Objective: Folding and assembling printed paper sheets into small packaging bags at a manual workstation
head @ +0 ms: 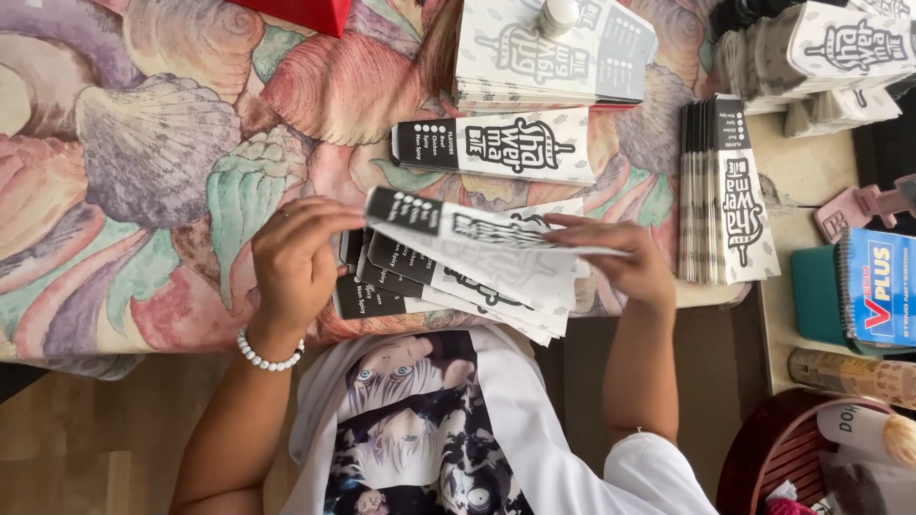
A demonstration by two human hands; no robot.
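Left hand: the left hand (296, 262) wears a white bead bracelet (267, 358) at the wrist; its grip is clenched on the dark end of the top sleeve (477, 234), fingers curled over the edge.
Right hand: the right hand (620, 262) grasps the same sleeve at its pale end, thumb on top, fingers beneath.
Top sleeve: a flat white paper sleeve with a black band, lifted slightly above the fanned stack (448, 286), at 12 o'clock from the person's chest.
Fanned stack: several like sleeves, spread unevenly, lying on the bench (143, 143) edge between both hands.
Bench: covered with a cloth printed in large shells, pink, green and grey.
Single sleeve: one sleeve (496, 145) lies flat at 12 o'clock from the hands, just beyond them.
Far stack: a squared pile (553, 52) at 12 o'clock, with a small white bottle (558, 14) standing on it.
Side stack: a pile (725, 191) turned lengthwise at 3 o'clock, near the right hand.
Notebook: a blue spiral notebook (878, 286) at 3 o'clock, well apart.
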